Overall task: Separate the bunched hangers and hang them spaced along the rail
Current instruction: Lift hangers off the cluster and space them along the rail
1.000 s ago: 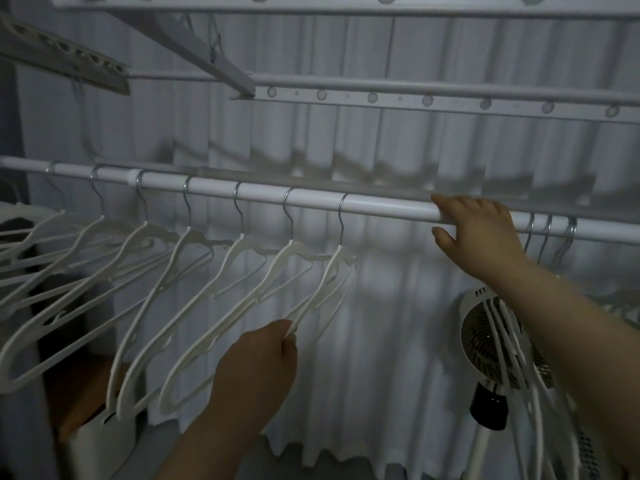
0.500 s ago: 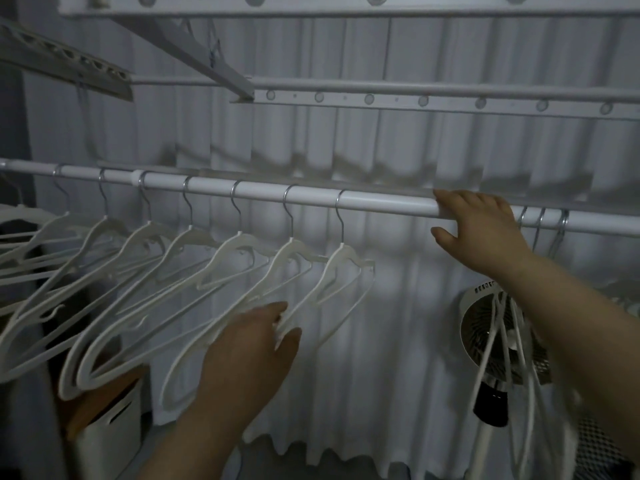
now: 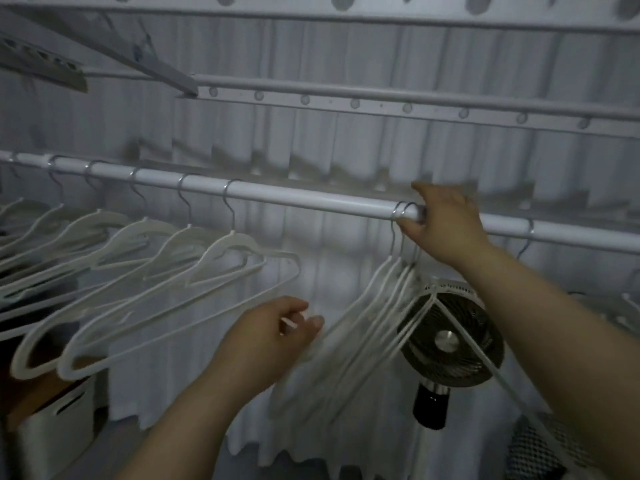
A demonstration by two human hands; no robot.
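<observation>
Dimly lit, with blur round both hands. The white rail crosses the view, dropping slightly toward the right. On its left part hang the spaced hangers, white, each hook apart from the next. After a bare stretch of rail come the bunched hangers, their hooks packed together against the thumb of the right hand. That hand clasps the rail, fingers over the top, thumb beneath. The left hand is lower, fingers curled, seemingly pinching the bottom tip of one of the bunched hangers; the blur leaves this unsure. A lone hook sits on the rail right of the right hand. A fan stands behind the bunch, a pleated curtain behind everything, and a white bin at bottom left.
</observation>
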